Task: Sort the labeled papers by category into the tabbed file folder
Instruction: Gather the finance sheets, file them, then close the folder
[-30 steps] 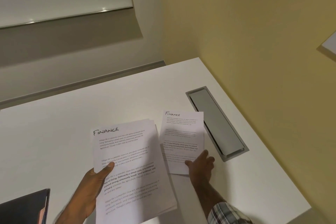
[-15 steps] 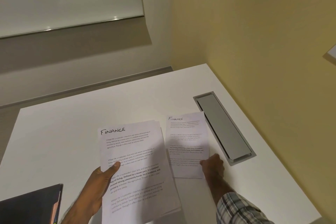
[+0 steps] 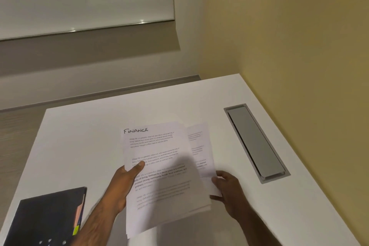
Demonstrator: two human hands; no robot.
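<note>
We see a stack of papers [image 3: 159, 166], thin white printed sheets slightly fanned at the edges. The top one is headed "FINANCE" in handwritten capitals. The left hand [image 3: 123, 187] holds it above the middle of the smooth white tabletop [image 3: 79, 142], its grip clamped on the stack's left edge with the thumb pressed flat on the top page. The right hand [image 3: 229, 187] has its grip closed on the lower right corner of a single sheet [image 3: 199, 150], fingers curled around the paper's edge. At the tabletop's near left corner lies the file folder [image 3: 46, 219], dark and matte, with peach and yellow-green tabs [image 3: 79, 211] along its right side. A long grey metal cable hatch [image 3: 255, 142] is set flush near the right edge.

Half a second ago the single sheet lay uncovered just beside the stack, its own "Finance" heading readable. Now the stack overlaps its left part and hides that heading. More of the folder shows than before.
</note>
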